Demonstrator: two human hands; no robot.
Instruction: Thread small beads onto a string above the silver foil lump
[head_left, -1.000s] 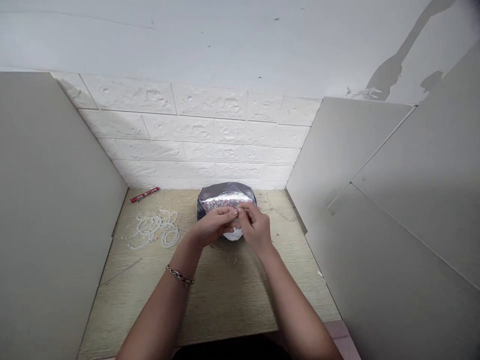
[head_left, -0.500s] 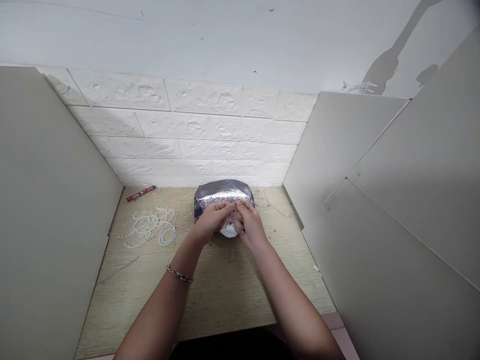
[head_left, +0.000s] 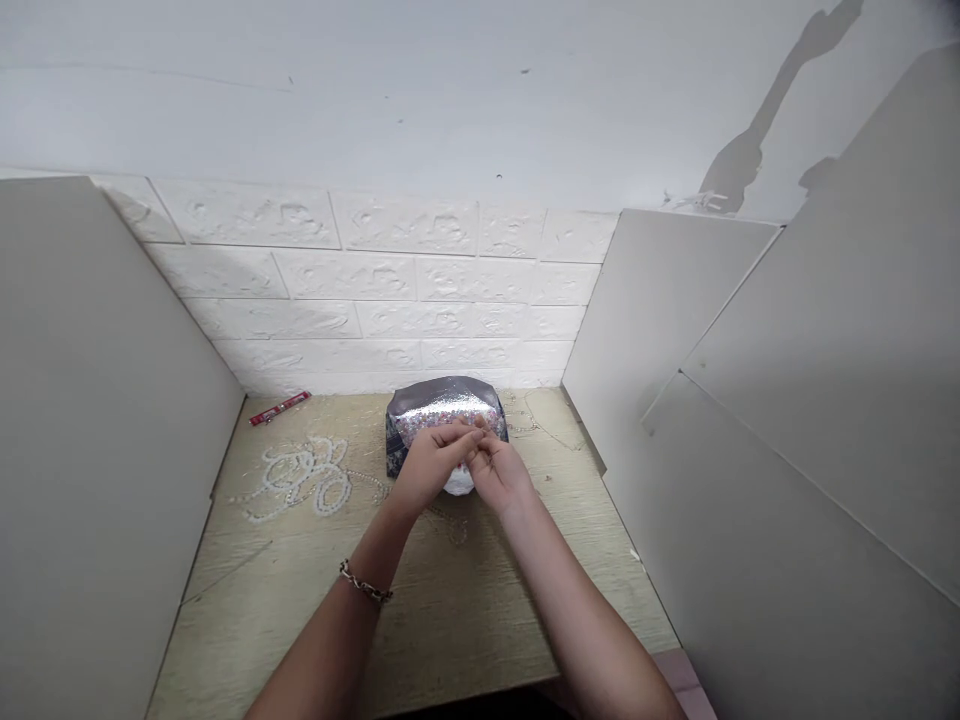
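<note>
My left hand (head_left: 435, 465) and my right hand (head_left: 498, 472) meet over a dark pouch (head_left: 448, 392). The left thumb and fingers are pinched together and touch the right fingertips. With its palm turned partly upward, my right hand has its fingers curled in. Whatever lies between the fingertips is too small to make out. Silvery plastic and many small pink and clear beads (head_left: 420, 425) show in the pouch's front, partly hidden by both hands. A white lump (head_left: 460, 482) shows at the pouch's lower edge, between my wrists.
White bead strands (head_left: 298, 478) lie coiled left on the wooden table (head_left: 300, 600). Behind them is a red strip-like packet (head_left: 279, 408). A thin needle or wire (head_left: 227, 573) lies front left. Fine chains (head_left: 551, 425) lie right of the pouch. Panels and a brick-patterned wall (head_left: 375, 275) enclose the table.
My right hand has rolled so its palm faces more upward, and the left fingers have moved over its fingertips. The view has tilted slightly up. The pouch stays in place.
</note>
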